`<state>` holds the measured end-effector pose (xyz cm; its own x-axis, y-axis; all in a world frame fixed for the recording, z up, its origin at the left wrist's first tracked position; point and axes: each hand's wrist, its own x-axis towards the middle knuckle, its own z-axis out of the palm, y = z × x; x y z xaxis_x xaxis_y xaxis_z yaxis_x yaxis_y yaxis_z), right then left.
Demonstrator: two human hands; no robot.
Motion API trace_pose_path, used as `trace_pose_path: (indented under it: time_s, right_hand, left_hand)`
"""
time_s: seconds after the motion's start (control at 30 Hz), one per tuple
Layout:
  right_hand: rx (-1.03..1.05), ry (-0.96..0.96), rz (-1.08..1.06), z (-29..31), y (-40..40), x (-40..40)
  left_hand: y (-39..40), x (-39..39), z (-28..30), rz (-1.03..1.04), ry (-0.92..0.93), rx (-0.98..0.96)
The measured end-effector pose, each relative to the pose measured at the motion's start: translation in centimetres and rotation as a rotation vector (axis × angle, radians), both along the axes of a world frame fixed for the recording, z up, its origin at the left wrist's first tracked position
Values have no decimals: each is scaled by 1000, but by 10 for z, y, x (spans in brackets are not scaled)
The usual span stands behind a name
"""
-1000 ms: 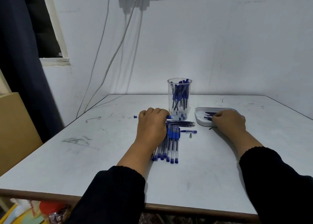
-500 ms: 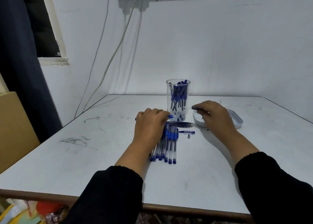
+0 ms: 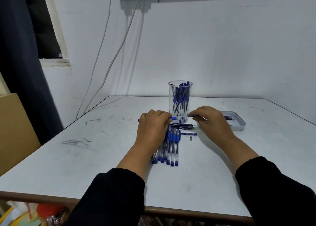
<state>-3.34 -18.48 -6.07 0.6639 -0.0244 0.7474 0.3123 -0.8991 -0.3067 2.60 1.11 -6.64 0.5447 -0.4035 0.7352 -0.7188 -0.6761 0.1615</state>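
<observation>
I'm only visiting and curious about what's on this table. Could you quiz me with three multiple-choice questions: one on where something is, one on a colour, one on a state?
1. Where is the white tray?
A) beside the right hand, on its right
B) on the floor
C) inside the cup

2. What colour are the caps of the pens lying in a row?
A) red
B) blue
C) green

3. How is the clear cup placed?
A) tipped on its side
B) upside down
C) upright, with pens inside

Answers:
1 A, the tray's rim shows just right of that hand.
2 B, every cap in the row is blue.
3 C, its open mouth faces up and pens stand in it.
</observation>
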Motion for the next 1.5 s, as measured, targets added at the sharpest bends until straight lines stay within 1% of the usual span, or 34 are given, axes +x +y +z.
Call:
trace_pose_path:
  time_s: [0.17,0.4,1.5]
  right_hand:
    - [17,18,-9,-1,-1,1]
    - [1,32,-3,-1,0,0]
    - [50,46,-16,-1,1,-1]
  left_hand:
    - [0,1,-1,2,-25,-13]
    - [2,0,1,38,31,20]
    - [1,-1,1,30,41,14]
